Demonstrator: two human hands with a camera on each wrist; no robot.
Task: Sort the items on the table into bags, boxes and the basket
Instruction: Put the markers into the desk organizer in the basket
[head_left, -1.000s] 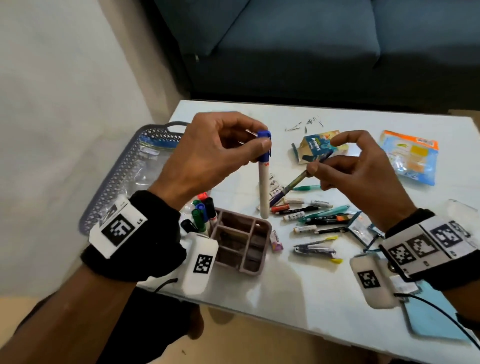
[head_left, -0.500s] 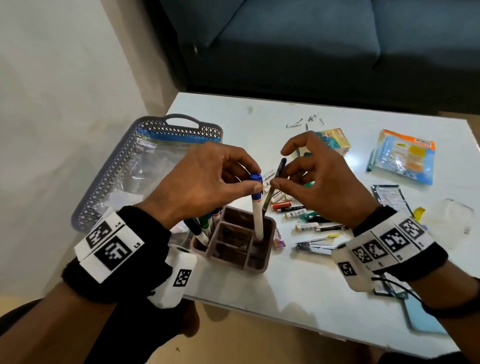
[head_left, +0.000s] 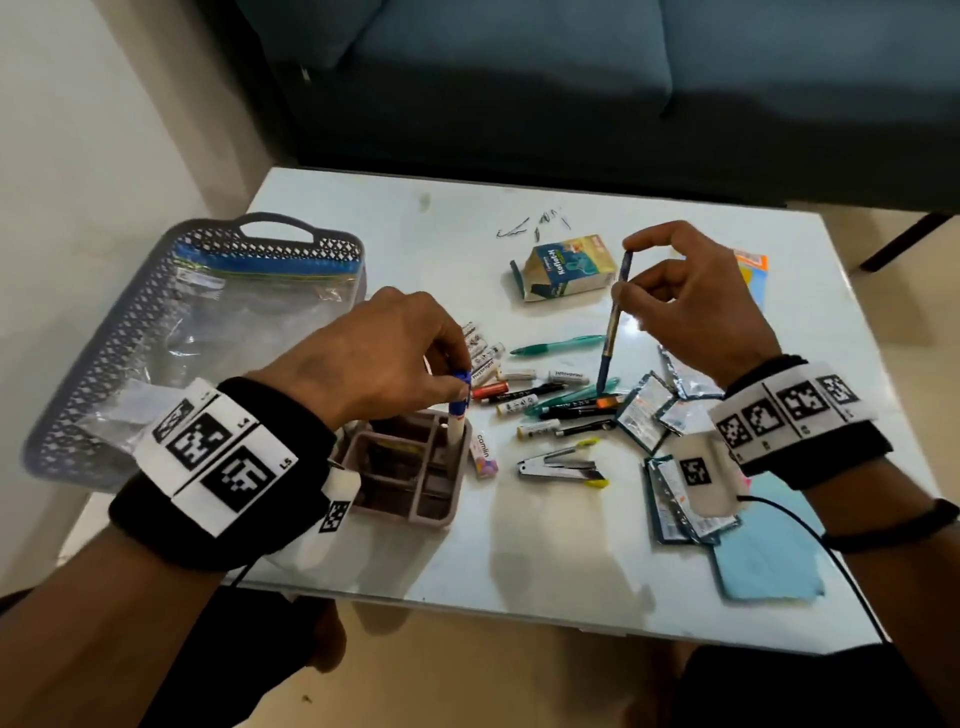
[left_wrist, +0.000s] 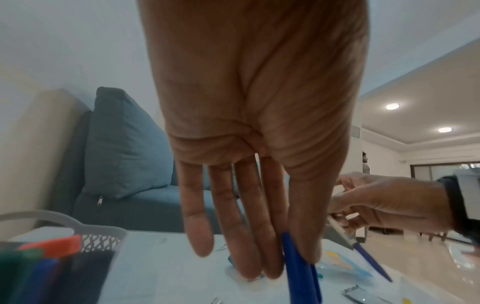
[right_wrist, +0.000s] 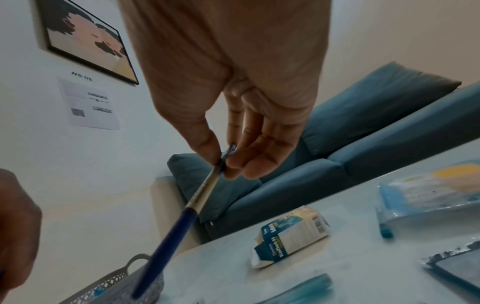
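Observation:
My left hand (head_left: 395, 358) pinches the blue cap of a white marker (head_left: 457, 418) between thumb and fingers; the blue cap (left_wrist: 298, 267) shows at my fingertips in the left wrist view. The marker stands upright in the back right compartment of the pink organiser box (head_left: 405, 501). My right hand (head_left: 696, 306) holds a dark blue pen (head_left: 613, 322) nearly upright above the loose pens (head_left: 550, 400); in the right wrist view, thumb and fingers pinch the blue pen (right_wrist: 197, 203) near its top. A grey basket (head_left: 67, 415) holding a clear zip bag (head_left: 249, 317) sits at the table's left.
A small medicine carton (head_left: 566, 267) lies at the back centre. Foil sachets (head_left: 670, 493) and a blue cloth (head_left: 763, 561) lie front right. A nail clipper (head_left: 561, 465) and an eraser (head_left: 483, 454) lie by the box. A blue sofa (head_left: 519, 78) stands behind the table.
My left hand has lowered the white marker into the organiser box. My right hand has moved right and back with the blue pen, turning it more upright.

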